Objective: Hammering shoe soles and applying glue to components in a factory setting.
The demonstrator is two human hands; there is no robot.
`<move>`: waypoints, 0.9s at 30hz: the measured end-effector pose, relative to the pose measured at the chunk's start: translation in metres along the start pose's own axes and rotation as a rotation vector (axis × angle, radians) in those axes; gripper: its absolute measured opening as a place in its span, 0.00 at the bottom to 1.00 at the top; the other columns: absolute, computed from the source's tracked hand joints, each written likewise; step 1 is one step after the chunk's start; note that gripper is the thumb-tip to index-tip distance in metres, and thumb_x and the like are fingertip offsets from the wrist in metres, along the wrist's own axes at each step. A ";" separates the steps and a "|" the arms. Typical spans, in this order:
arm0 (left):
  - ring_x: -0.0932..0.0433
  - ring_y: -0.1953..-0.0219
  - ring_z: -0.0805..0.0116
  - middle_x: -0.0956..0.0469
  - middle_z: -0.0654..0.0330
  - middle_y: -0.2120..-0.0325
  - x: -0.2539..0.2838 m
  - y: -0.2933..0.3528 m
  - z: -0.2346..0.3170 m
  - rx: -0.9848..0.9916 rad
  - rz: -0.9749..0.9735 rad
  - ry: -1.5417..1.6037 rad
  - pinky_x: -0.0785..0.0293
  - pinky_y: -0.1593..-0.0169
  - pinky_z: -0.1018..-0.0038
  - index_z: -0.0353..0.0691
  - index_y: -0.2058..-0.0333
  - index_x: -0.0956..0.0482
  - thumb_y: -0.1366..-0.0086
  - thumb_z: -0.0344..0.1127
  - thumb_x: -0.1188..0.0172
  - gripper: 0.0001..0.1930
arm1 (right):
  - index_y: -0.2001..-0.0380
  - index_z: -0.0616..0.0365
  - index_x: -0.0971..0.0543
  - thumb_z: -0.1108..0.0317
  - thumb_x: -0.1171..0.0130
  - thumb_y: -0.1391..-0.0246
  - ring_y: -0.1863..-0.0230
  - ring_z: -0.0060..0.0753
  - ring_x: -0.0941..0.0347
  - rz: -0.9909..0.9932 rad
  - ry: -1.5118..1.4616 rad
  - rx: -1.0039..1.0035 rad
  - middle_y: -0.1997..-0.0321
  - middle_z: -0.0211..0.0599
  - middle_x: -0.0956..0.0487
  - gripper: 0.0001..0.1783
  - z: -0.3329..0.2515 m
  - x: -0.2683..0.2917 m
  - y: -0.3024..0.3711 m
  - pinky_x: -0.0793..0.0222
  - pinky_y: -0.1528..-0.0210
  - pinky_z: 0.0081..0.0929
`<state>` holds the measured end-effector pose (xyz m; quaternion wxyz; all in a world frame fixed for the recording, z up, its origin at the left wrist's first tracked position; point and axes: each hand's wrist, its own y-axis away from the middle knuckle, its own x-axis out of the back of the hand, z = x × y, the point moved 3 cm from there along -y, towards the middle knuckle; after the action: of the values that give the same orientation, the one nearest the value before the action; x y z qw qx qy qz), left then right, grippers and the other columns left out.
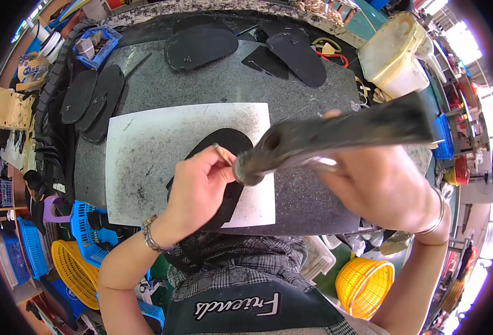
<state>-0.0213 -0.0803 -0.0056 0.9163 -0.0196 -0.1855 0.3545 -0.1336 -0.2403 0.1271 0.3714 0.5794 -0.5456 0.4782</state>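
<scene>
My left hand (193,192) is closed in a pinch around a thin metal punch (222,152). It rests over a black sole-shaped piece (228,140), which lies on a white board (137,162) and is partly covered by the hand. My right hand (377,187) grips a hammer (341,134), whose dark, worn head looms large and slightly blurred in front of the fingers. The hammer's round face hangs beside the left fingertips, seen from above; whether it touches the punch I cannot tell. Most of the hammer's handle is hidden.
More black sole pieces (202,47) lie along the far side of the grey worktop (146,84), others (98,100) at the left. A blue basket (97,47) stands far left, a whitish bucket (394,53) far right. Yellow baskets (364,285) sit below the front edge.
</scene>
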 end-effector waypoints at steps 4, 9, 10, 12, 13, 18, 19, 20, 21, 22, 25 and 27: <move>0.26 0.77 0.58 0.26 0.55 0.81 0.000 0.004 0.003 -0.075 -0.029 -0.208 0.28 0.72 0.74 0.35 0.70 0.26 0.46 0.24 0.41 0.04 | 0.63 0.63 0.24 0.80 0.41 0.60 0.71 0.29 0.28 0.169 -0.042 -0.045 0.66 0.39 0.25 0.15 -0.006 0.016 -0.003 0.33 0.67 0.28; 0.25 0.78 0.57 0.26 0.55 0.82 -0.011 -0.002 0.009 -0.359 -0.040 -0.414 0.27 0.72 0.74 0.33 0.68 0.25 0.45 0.24 0.42 0.05 | 0.56 0.60 0.27 0.77 0.40 0.57 0.70 0.41 0.28 -0.251 0.089 -0.135 0.66 0.42 0.26 0.20 -0.001 -0.004 -0.003 0.32 0.65 0.33; 0.26 0.78 0.57 0.26 0.55 0.82 -0.008 -0.008 -0.009 -0.209 -0.024 -0.143 0.27 0.73 0.74 0.33 0.68 0.25 0.46 0.24 0.42 0.05 | 0.58 0.60 0.26 0.77 0.40 0.57 0.70 0.41 0.28 -0.094 0.036 -0.069 0.68 0.41 0.26 0.19 0.001 -0.001 -0.002 0.32 0.66 0.33; 0.26 0.78 0.55 0.25 0.54 0.81 -0.004 -0.009 -0.010 0.064 0.047 0.167 0.28 0.73 0.73 0.33 0.68 0.24 0.46 0.25 0.40 0.07 | 0.62 0.63 0.24 0.78 0.40 0.59 0.71 0.39 0.28 0.038 -0.011 -0.056 0.70 0.40 0.25 0.16 -0.005 0.014 -0.005 0.34 0.67 0.30; 0.26 0.78 0.55 0.25 0.54 0.81 -0.003 -0.006 -0.008 0.071 0.051 0.160 0.28 0.73 0.73 0.33 0.68 0.24 0.46 0.25 0.40 0.07 | 0.65 0.63 0.23 0.78 0.40 0.61 0.72 0.38 0.28 0.141 -0.025 -0.092 0.69 0.41 0.25 0.14 -0.001 0.015 -0.006 0.35 0.68 0.28; 0.27 0.80 0.56 0.28 0.54 0.80 -0.008 -0.004 0.019 -0.290 -0.004 -0.395 0.29 0.73 0.67 0.36 0.70 0.25 0.46 0.28 0.40 0.05 | 0.62 0.62 0.25 0.75 0.40 0.58 0.62 0.49 0.29 -0.126 0.019 -0.151 0.63 0.45 0.26 0.15 0.005 -0.005 -0.010 0.33 0.58 0.38; 0.27 0.80 0.56 0.27 0.56 0.80 -0.009 -0.006 0.014 -0.249 0.003 -0.380 0.29 0.73 0.69 0.35 0.71 0.25 0.46 0.27 0.40 0.05 | 0.64 0.62 0.25 0.75 0.41 0.57 0.63 0.47 0.29 -0.101 0.025 -0.138 0.64 0.46 0.26 0.13 0.005 -0.005 -0.008 0.33 0.60 0.37; 0.27 0.80 0.56 0.26 0.55 0.80 -0.007 -0.007 0.004 -0.063 0.017 -0.104 0.29 0.73 0.70 0.34 0.71 0.25 0.46 0.28 0.39 0.05 | 0.65 0.62 0.25 0.75 0.41 0.57 0.64 0.47 0.29 -0.067 -0.002 -0.124 0.65 0.46 0.27 0.13 0.008 -0.003 -0.009 0.33 0.60 0.37; 0.27 0.80 0.56 0.26 0.55 0.81 -0.006 -0.008 -0.007 0.122 0.032 0.173 0.29 0.73 0.71 0.33 0.71 0.25 0.46 0.28 0.39 0.05 | 0.65 0.62 0.25 0.76 0.41 0.57 0.65 0.46 0.29 -0.033 -0.028 -0.110 0.66 0.47 0.27 0.13 0.009 -0.001 -0.012 0.33 0.61 0.37; 0.28 0.80 0.56 0.25 0.54 0.81 -0.007 -0.009 -0.011 0.124 0.057 0.272 0.30 0.73 0.73 0.33 0.71 0.25 0.46 0.28 0.39 0.06 | 0.65 0.63 0.25 0.76 0.41 0.57 0.65 0.46 0.29 -0.024 -0.090 -0.202 0.66 0.47 0.27 0.12 0.008 0.007 -0.013 0.33 0.61 0.37; 0.27 0.79 0.55 0.26 0.53 0.80 -0.003 -0.007 -0.001 -0.067 0.006 -0.196 0.30 0.73 0.70 0.33 0.71 0.25 0.46 0.28 0.39 0.06 | 0.64 0.65 0.26 0.77 0.42 0.57 0.68 0.46 0.31 -0.010 -0.165 -0.248 0.67 0.48 0.28 0.13 0.005 0.017 -0.015 0.34 0.63 0.37; 0.26 0.77 0.52 0.28 0.52 0.78 -0.010 -0.005 0.016 -0.311 -0.027 -0.434 0.30 0.73 0.64 0.35 0.71 0.25 0.46 0.26 0.41 0.04 | 0.64 0.66 0.26 0.78 0.42 0.57 0.70 0.46 0.31 -0.005 0.013 -0.018 0.68 0.47 0.28 0.13 0.009 0.000 -0.010 0.34 0.65 0.36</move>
<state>-0.0304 -0.0920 0.0065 0.8456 -0.0812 -0.4302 0.3054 -0.1221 -0.2473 0.1253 0.3811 0.5743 -0.5461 0.4761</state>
